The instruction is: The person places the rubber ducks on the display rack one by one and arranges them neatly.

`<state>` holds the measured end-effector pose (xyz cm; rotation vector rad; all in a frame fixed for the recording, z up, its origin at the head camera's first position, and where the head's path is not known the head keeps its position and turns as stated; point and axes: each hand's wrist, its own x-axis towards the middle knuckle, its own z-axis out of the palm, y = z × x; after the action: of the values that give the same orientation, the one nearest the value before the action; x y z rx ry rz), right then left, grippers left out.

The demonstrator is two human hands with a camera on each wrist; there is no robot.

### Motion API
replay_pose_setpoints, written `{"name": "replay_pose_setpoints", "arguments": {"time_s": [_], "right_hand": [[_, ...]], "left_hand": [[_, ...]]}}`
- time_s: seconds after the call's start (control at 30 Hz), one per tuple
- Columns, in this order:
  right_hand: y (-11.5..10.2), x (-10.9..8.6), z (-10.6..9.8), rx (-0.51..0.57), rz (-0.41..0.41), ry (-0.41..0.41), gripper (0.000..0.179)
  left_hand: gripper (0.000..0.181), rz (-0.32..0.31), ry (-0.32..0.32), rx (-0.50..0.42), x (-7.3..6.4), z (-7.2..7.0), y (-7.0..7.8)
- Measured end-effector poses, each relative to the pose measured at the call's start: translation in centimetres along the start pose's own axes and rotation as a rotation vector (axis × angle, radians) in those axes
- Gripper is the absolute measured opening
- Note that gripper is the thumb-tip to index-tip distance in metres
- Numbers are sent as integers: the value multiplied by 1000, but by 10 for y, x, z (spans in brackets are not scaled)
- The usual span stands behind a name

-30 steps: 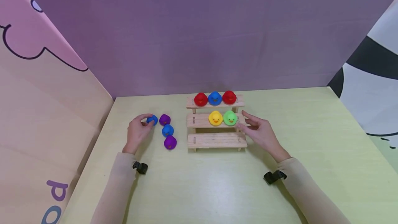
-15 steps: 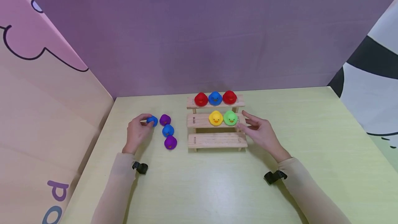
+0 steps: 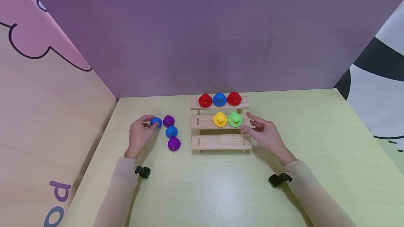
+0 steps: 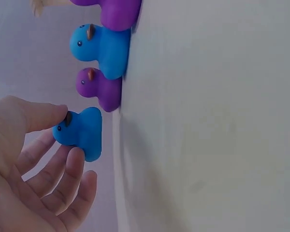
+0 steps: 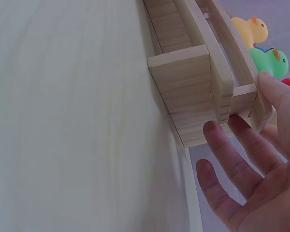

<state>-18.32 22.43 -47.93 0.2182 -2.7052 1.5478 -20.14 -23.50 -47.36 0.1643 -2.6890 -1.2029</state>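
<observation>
My left hand pinches a blue rubber duck between thumb and fingers, at the left of the table. In the left wrist view its base stands clear of the tabletop. Right beside it are a purple duck, another blue duck and a second purple duck. My right hand holds the right end of the middle step of a three-step wooden stand, thumb near the green duck, fingertips at the step's underside in the right wrist view. Left of the green duck sits a yellow duck.
On the stand's top step sit a red duck, a blue duck and another red duck. A purple backdrop rises behind the pale table. A printed panel borders the left side.
The head view has shifted very slightly. Both hands keep the same places and holds, and the ducks and stand stay put.
</observation>
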Motion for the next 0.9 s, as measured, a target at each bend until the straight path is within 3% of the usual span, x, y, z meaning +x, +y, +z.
{"name": "replay_pose_setpoints", "arguments": {"time_s": [0.4,0.9], "right_hand": [[-1,0,-1,4,-3,0,67],[0,-1,0,10,0,1,67]], "left_hand": [[35,101,-14,-50,-10,-4,30],[35,168,-57,-100,-25,3,69]]}}
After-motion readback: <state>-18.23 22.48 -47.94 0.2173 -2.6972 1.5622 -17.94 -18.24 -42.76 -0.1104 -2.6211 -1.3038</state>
